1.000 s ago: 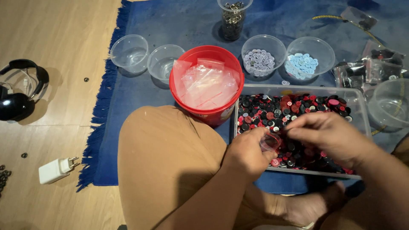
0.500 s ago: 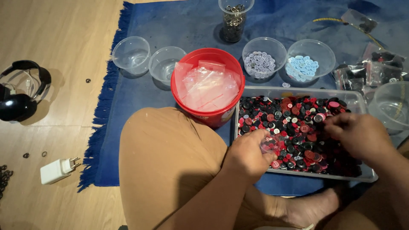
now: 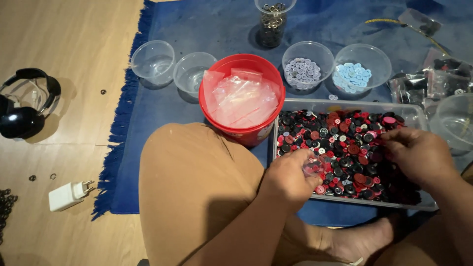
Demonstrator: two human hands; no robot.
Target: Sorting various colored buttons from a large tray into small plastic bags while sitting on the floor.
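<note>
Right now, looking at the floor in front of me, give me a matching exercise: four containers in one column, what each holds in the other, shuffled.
Containers:
1. red bucket
2. long clear tray
3. tall clear jar
4. round bowl beside the jar

Contents:
A. small metal pieces
B. pale lilac buttons
C. clear plastic bags
D. red and black buttons

Pairs: 1-C, 2-D, 3-A, 4-B
</note>
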